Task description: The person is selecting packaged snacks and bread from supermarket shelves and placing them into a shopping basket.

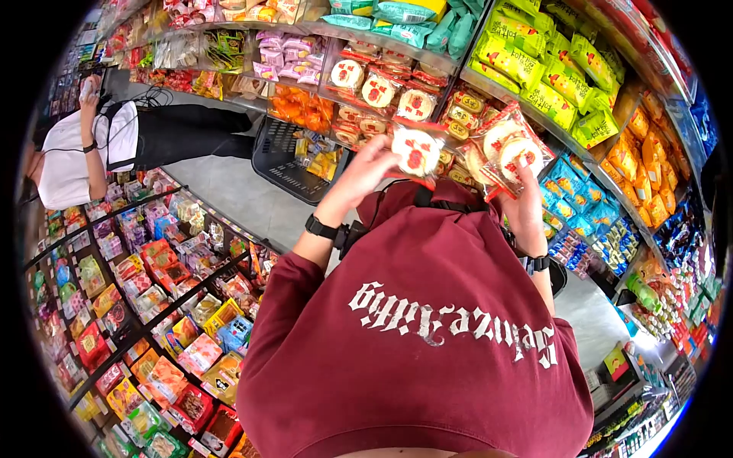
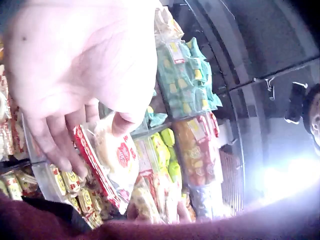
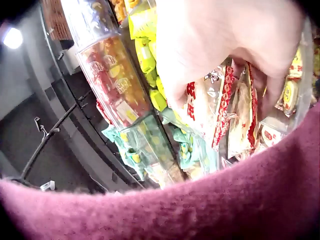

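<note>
In the head view my left hand [image 1: 353, 182] pinches one clear, red-edged packet [image 1: 416, 150] holding a round white cake with a red print. The left wrist view shows the thumb of that hand [image 2: 85, 55] pressed on the packet [image 2: 120, 152], with the fingers behind it. My right hand [image 1: 527, 217] grips two similar packets [image 1: 521, 158], overlapping, its thumb on the front one. Seen from the right wrist, the hand [image 3: 230, 35] has one packet [image 3: 202, 107] beside another [image 3: 242, 120]. Both hands are over a bin of like packets [image 1: 378, 90].
Shelf bins hold green bags [image 1: 565, 69], blue bags [image 1: 576, 195] and orange bags [image 1: 649, 172]. A dark basket [image 1: 294, 179] with yellow packets stands on the floor at left. Beyond it is a person in a white shirt [image 1: 84, 156]. A packed display [image 1: 175, 305] fills the lower left.
</note>
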`<state>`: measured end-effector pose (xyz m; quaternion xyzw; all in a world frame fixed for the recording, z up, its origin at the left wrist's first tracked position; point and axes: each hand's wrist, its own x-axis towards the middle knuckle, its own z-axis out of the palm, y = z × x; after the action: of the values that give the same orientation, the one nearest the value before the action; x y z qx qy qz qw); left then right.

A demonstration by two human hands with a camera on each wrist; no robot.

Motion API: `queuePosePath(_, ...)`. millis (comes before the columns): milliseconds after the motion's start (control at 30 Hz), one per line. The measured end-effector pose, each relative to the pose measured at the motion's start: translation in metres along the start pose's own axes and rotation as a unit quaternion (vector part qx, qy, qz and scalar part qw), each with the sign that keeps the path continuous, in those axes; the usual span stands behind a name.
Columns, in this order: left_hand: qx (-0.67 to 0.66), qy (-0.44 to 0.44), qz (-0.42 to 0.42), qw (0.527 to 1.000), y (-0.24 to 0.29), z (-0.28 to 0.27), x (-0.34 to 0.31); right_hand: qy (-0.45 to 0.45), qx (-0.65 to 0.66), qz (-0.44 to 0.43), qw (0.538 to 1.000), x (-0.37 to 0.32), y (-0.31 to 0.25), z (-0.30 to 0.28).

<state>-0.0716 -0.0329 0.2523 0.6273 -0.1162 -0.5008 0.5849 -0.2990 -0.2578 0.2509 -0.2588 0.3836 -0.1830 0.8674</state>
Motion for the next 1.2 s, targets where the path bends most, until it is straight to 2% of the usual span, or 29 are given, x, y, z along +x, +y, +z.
queuePosePath(33, -0.032, 0.027, -0.045, 0.998, 0.016, -0.002, 0.002, 0.017, 0.006, -0.002, 1.0, 0.001, 0.0, -0.004)
queuePosePath(133, -0.056, 0.085, -0.045, 0.994, 0.017, -0.024, 0.028, 0.034, 0.011, -0.002, 0.999, -0.001, -0.002, -0.005)
queuePosePath(167, -0.049, 0.081, -0.019, 0.995, 0.01, -0.042, 0.052, 0.014, 0.008, -0.006, 1.0, -0.001, -0.002, -0.002)
queuePosePath(200, -0.053, 0.095, -0.033, 0.994, 0.013, -0.047, 0.064, -0.005, 0.004, -0.005, 1.0, -0.001, 0.0, 0.0)
queuePosePath(267, -0.054, 0.116, -0.021, 0.992, 0.016, -0.053, 0.085, -0.004, -0.016, -0.012, 1.0, -0.002, 0.005, 0.006)
queuePosePath(367, -0.069, 0.099, -0.011, 0.993, 0.033, -0.056, 0.114, -0.005, -0.003, -0.02, 1.0, -0.006, 0.012, 0.009)
queuePosePath(400, -0.054, 0.064, 0.001, 0.997, 0.038, -0.059, 0.125, 0.006, 0.004, -0.015, 1.0, -0.009, 0.015, 0.013)
queuePosePath(500, -0.007, 0.067, 0.008, 0.998, 0.047, -0.059, 0.158, 0.018, 0.026, -0.034, 0.999, -0.012, 0.02, 0.011)
queuePosePath(567, 0.072, 0.112, 0.013, 0.991, 0.045, -0.061, 0.182, 0.048, 0.036, -0.041, 0.997, -0.021, 0.024, 0.012)
queuePosePath(667, 0.15, 0.133, 0.064, 0.978, 0.026, -0.078, 0.223, 0.042, 0.068, -0.07, 0.994, -0.024, 0.03, 0.005)
queuePosePath(700, 0.186, 0.175, 0.106, 0.961, 0.027, -0.077, 0.227, 0.05, 0.077, -0.068, 0.993, -0.024, 0.032, 0.004)
queuePosePath(833, 0.22, 0.196, 0.092, 0.951, 0.026, -0.079, 0.232, 0.053, 0.099, -0.083, 0.99, -0.027, 0.034, 0.003)
queuePosePath(933, 0.253, 0.161, 0.125, 0.946, 0.024, -0.078, 0.225, 0.059, 0.11, -0.093, 0.988, -0.031, 0.035, 0.006)
queuePosePath(967, 0.162, 0.108, 0.109, 0.975, 0.045, -0.042, 0.179, 0.056, 0.114, -0.088, 0.988, -0.031, 0.036, 0.004)
queuePosePath(1000, 0.165, 0.026, 0.082, 0.982, 0.043, -0.038, 0.168, 0.049, 0.117, -0.081, 0.989, -0.028, 0.036, 0.002)
queuePosePath(1033, 0.199, -0.103, 0.05, 0.973, 0.053, -0.017, 0.13, 0.042, 0.107, -0.068, 0.991, -0.022, 0.037, -0.001)
queuePosePath(1067, 0.231, -0.095, 0.032, 0.968, 0.059, -0.014, 0.126, 0.043, 0.107, -0.068, 0.991, -0.022, 0.036, 0.001)
queuePosePath(1100, 0.228, -0.163, 0.032, 0.959, 0.05, -0.01, 0.114, 0.035, 0.097, -0.058, 0.993, -0.021, 0.034, 0.005)
queuePosePath(1133, 0.216, -0.251, -0.011, 0.944, 0.052, 0.011, 0.084, 0.023, 0.083, -0.041, 0.995, -0.017, 0.032, 0.008)
queuePosePath(1167, 0.237, -0.254, -0.005, 0.938, 0.048, 0.01, 0.085, 0.012, 0.083, -0.042, 0.996, -0.018, 0.031, 0.009)
queuePosePath(1200, 0.203, -0.281, -0.011, 0.938, 0.039, 0.017, 0.078, 0.008, 0.08, -0.034, 0.996, -0.016, 0.03, 0.011)
